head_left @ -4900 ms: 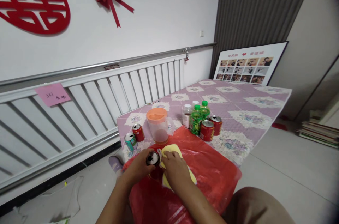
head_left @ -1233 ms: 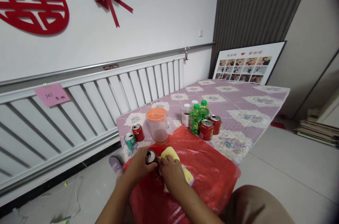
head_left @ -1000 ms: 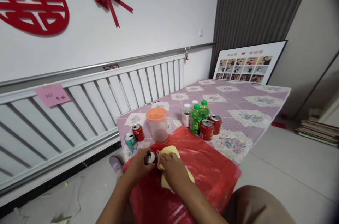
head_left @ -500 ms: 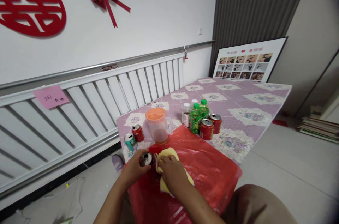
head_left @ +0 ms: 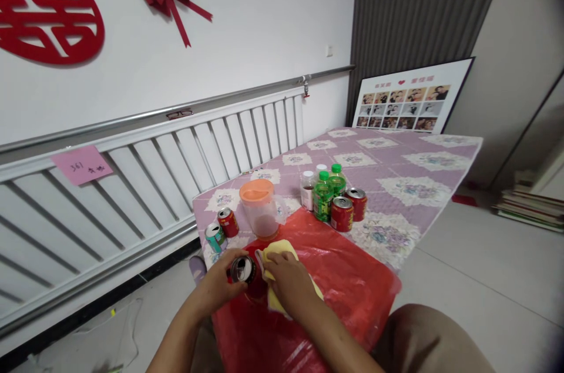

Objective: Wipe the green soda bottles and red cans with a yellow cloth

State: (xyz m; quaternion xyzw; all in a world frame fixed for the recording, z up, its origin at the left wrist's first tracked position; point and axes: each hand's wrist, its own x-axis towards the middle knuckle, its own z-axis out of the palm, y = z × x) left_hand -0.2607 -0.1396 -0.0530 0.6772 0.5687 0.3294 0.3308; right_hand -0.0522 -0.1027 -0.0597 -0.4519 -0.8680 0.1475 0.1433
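My left hand [head_left: 220, 281] is closed around a dark red drink can [head_left: 244, 270], its opened top facing up, over the front left of the table. Just right of it, my right hand [head_left: 288, 279] grips a folded yellow cloth [head_left: 281, 249] whose pinkish edge faces the can. A red plastic sheet [head_left: 335, 279] lies beneath both hands. Behind them stands a clear jug with an orange lid [head_left: 258, 192]. Left of the jug are a red can [head_left: 228, 221] and a teal can [head_left: 215, 238].
Green-capped bottles [head_left: 324, 197], a white-capped bottle [head_left: 307, 191] and two red cans [head_left: 342, 214] cluster beyond the sheet. A floral tablecloth [head_left: 374, 176] covers the table. Along the left wall runs a white radiator [head_left: 211, 147]; a photo board [head_left: 405, 97] leans behind.
The can in my left hand is turned slightly and more of its red side shows. My right hand with the cloth has shifted a little. The whole view has moved slightly.
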